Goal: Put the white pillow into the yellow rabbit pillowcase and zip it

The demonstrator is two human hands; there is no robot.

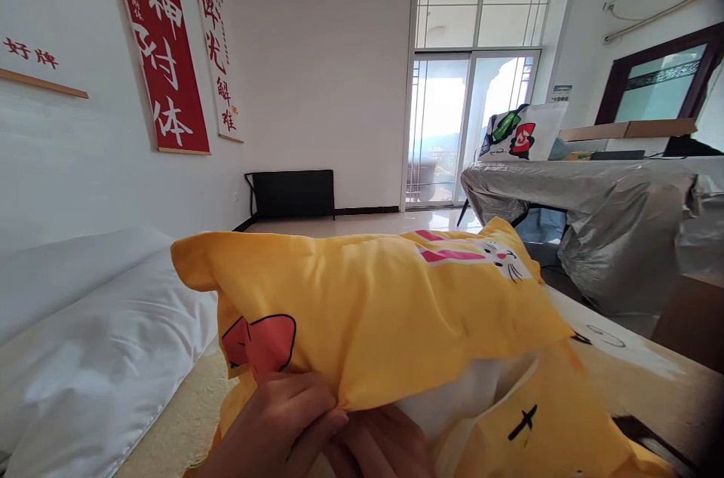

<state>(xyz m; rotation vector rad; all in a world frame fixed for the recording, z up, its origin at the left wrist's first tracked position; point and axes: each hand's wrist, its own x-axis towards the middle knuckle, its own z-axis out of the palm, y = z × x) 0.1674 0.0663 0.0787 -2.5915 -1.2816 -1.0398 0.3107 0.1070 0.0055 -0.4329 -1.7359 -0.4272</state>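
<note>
A yellow pillowcase (362, 297) with a printed rabbit face and a red bow lies before me. White pillow filling (452, 395) shows through its opening on the near side. My left hand (283, 418) pinches the edge of the yellow cloth near the bow, fingers closed. My right hand (378, 444) is right beside it, partly under the edge, its fingers bent and pressed against the same cloth. The fingertips of the right hand are largely hidden. More yellow fabric with a black cross mark spreads at the lower right.
White bedding (113, 342) lies along the left wall. At the right stands a table under a silvery cover (611, 214), bearing a printed bag (523, 133) and cardboard boxes (627, 130). A black folded panel (292, 194) leans at the far wall, left of glass sliding doors (475, 124).
</note>
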